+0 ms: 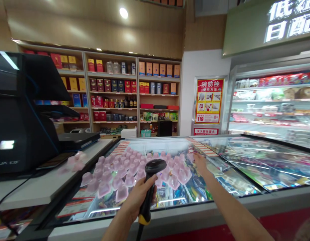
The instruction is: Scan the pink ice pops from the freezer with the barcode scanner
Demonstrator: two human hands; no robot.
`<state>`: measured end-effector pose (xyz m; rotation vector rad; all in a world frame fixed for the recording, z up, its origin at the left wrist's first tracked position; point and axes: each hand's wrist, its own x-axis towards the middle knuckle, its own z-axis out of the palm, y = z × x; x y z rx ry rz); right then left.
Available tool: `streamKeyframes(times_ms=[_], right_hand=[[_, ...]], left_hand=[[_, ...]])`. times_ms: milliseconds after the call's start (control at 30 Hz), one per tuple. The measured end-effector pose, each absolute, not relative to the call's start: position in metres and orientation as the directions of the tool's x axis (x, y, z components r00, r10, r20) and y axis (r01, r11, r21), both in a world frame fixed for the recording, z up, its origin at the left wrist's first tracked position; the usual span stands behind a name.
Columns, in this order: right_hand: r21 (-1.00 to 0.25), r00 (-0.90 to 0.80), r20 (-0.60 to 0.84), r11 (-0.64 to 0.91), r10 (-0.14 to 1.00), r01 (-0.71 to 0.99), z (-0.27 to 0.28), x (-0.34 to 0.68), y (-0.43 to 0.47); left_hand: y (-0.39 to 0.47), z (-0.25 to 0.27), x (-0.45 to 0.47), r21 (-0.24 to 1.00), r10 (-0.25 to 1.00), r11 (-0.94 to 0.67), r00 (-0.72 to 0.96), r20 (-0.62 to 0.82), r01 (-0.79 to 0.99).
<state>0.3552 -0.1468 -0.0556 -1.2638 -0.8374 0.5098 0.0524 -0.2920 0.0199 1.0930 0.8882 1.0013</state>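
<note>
My left hand [142, 192] is wrapped round the grip of a black and yellow barcode scanner [155, 164], which points away over the freezer. Farther off to the right, my right hand [200, 163] has its fingers closed at a small pink cup [191, 154]; the fingertips are partly blurred. Many similar pink cups [126, 164], translucent with a flared rim, stand wide end down in a close group on the glass freezer lid [170, 200]. A few more pink cups [76, 161] sit in a blurred cluster on the counter at left.
A black checkout terminal [21, 134] stands on a white counter [26, 194] to the left. The freezer's second glass lid [255, 160] extends right. Shelves of boxed goods [112, 86] line the back wall, and a lit open cooler [272, 107] is at far right.
</note>
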Motion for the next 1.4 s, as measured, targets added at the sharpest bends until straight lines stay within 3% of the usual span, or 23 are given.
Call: streamKeyframes(times_ms=[133,233,333,533,667,800,933,1100,1267,1400], right_hand=[[-0.834,0.492,0.102,0.344,0.865,-0.432,-0.045,0.33,-0.151],[-0.723,0.431,0.067,0.342,0.9,-0.6,-0.042,0.307,-0.149],[-0.703,0.374,0.097,0.329,0.922,-0.63,-0.04,0.293,-0.146],[-0.808,0.395,0.236,0.405,0.888,-0.428,-0.037,0.295,-0.142],[-0.898,0.558,0.309,0.429,0.77,-0.095,-0.037,0.321,-0.149],[-0.916,0.677,0.4,0.303,0.618,0.265,-0.049,0.363,-0.162],[-0.741,0.614,0.598,0.064,0.514,0.668,-0.073,0.404,-0.167],[-0.64,0.549,0.65,-0.01,0.525,0.768,-0.09,0.431,-0.167],[-0.562,0.456,0.751,0.099,0.478,0.821,-0.072,0.395,-0.179],[-0.572,0.174,0.634,0.306,0.753,0.761,-0.07,0.343,-0.191]], left_hand=[[-0.298,0.029,0.054,0.975,0.927,0.125,0.373,-0.047,-0.186],[-0.303,0.035,0.052,0.978,0.918,0.107,0.396,-0.029,-0.178],[-0.306,0.038,0.049,0.98,0.92,0.095,0.392,-0.018,-0.177],[-0.307,0.037,0.049,0.99,0.936,0.044,0.352,0.007,-0.136],[-0.303,0.034,0.053,0.994,0.937,0.034,0.35,0.004,-0.102],[-0.295,0.03,0.054,0.997,0.938,0.012,0.347,0.016,-0.078],[-0.289,0.026,0.056,0.998,0.949,0.027,0.314,-0.008,-0.058],[-0.284,0.022,0.059,0.997,0.951,0.067,0.303,-0.055,-0.029],[-0.281,0.019,0.059,0.995,0.947,0.062,0.32,-0.035,-0.074],[-0.286,0.021,0.056,0.994,0.943,0.07,0.33,-0.037,-0.088]])
